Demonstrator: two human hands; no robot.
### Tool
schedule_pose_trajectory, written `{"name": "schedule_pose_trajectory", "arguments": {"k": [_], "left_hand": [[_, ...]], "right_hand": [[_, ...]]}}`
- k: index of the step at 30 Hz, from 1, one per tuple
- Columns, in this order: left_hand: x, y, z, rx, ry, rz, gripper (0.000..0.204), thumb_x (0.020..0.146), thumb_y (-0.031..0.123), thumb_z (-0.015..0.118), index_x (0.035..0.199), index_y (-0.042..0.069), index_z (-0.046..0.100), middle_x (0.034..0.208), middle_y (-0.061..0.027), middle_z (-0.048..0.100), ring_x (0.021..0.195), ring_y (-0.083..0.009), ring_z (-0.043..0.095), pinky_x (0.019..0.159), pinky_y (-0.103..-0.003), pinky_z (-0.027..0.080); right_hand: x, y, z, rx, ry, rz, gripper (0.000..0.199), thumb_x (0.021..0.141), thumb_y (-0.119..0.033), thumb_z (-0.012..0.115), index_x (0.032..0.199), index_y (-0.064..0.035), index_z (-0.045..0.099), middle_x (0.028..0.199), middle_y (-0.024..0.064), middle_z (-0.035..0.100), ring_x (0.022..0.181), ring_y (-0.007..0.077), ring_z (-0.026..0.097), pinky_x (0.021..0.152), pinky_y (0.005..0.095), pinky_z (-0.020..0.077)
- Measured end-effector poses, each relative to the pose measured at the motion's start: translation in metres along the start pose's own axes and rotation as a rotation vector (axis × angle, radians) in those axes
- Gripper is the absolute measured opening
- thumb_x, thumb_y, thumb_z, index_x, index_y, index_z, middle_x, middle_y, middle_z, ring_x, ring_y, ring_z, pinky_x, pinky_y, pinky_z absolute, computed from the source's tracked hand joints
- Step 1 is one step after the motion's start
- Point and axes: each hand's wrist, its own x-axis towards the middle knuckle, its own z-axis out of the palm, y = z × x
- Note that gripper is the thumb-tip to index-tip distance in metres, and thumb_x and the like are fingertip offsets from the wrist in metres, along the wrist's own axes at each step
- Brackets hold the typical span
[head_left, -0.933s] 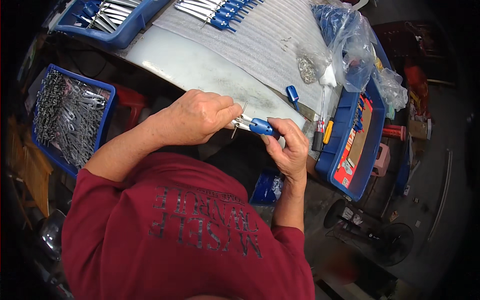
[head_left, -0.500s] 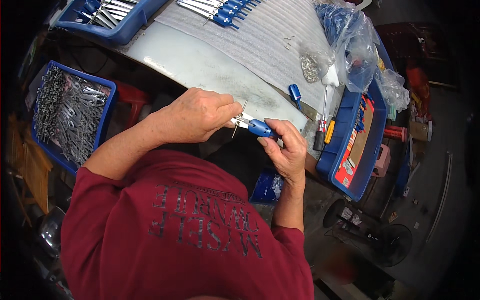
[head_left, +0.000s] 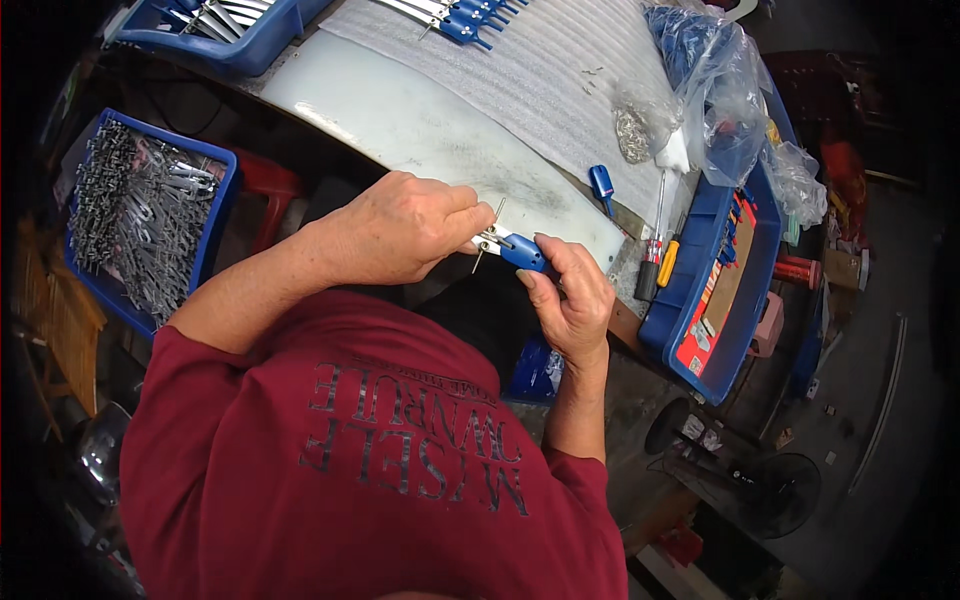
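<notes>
Okay, I'm taking the white board (head_left: 400, 120) as my landmark, and the piece (head_left: 511, 246) is hanging at its near edge, toward the right end. The left hand (head_left: 408, 228) is clamping the pale metal part (head_left: 487, 243) from the left; the right hand (head_left: 576, 297) is pinching the blue handle (head_left: 524, 254) between thumb and finger from the right. So the long axis is running from hand to hand, roughly along the board's near edge, dipping a little to the right. Neither hand is standing off: the left is crowding the thin pin (head_left: 500, 212), which is crossing that axis and pointing up toward the board.

Now the blind spots: the left fist is swallowing the metal part's other end, the handle's underside is hiding from me, and I'm not managing to judge how high everything is hanging. Beyond the board, the row of blue-handled pieces (head_left: 463, 29) is running out of view at the top.
</notes>
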Motion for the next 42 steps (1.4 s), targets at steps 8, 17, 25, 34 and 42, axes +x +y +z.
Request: {"name": "schedule_pose_trajectory", "arguments": {"k": [8,17,25,34,42], "left_hand": [[-0.001,0.001,0.003,-0.03,0.027,0.006,0.028,0.067,0.008,0.064,0.091,0.001,0.052,0.068,-0.0096,0.05,0.058,-0.0263,0.055,0.049,-0.034,0.044],[0.0,0.004,0.002,-0.021,0.05,0.013,0.027,0.067,0.008,0.065,0.091,0.001,0.053,0.067,-0.0092,0.05,0.057,-0.026,0.054,0.049,-0.035,0.043],[0.002,0.005,0.001,-0.036,0.043,0.007,0.027,0.067,0.009,0.065,0.09,0.002,0.052,0.067,-0.009,0.05,0.058,-0.0259,0.055,0.049,-0.035,0.043],[0.003,0.005,0.001,-0.022,0.048,-0.002,0.026,0.067,0.008,0.064,0.09,0.002,0.052,0.067,-0.0088,0.05,0.058,-0.0259,0.055,0.049,-0.035,0.043],[0.003,0.007,0.002,-0.006,0.025,0.003,0.025,0.068,0.008,0.064,0.088,0.002,0.052,0.066,-0.0088,0.048,0.058,-0.026,0.054,0.049,-0.035,0.043]], "right_hand": [[-0.001,-0.001,0.0,-0.036,-0.04,-0.014,0.031,0.067,-0.003,0.067,0.095,0.0033,0.057,0.072,0.0133,0.055,0.061,0.0268,0.053,0.055,0.0332,0.0431],[0.001,-0.002,0.0,-0.041,-0.043,-0.042,0.032,0.067,-0.003,0.067,0.096,0.0035,0.056,0.072,0.0141,0.054,0.061,0.0278,0.053,0.055,0.0343,0.0427],[0.0,-0.001,-0.003,0.055,-0.027,0.038,0.031,0.07,-0.01,0.07,0.097,0.0017,0.058,0.071,0.0091,0.055,0.059,0.0169,0.05,0.052,0.0255,0.0402],[0.0,-0.001,0.003,0.037,0.005,0.095,0.035,0.068,-0.015,0.073,0.096,0.0009,0.059,0.071,0.0072,0.055,0.058,0.0138,0.049,0.05,0.0243,0.0389],[0.009,0.003,-0.003,0.055,-0.062,0.01,0.032,0.066,-0.012,0.072,0.092,0.0008,0.06,0.07,0.0085,0.055,0.058,0.0167,0.051,0.051,0.0254,0.0398]]}}
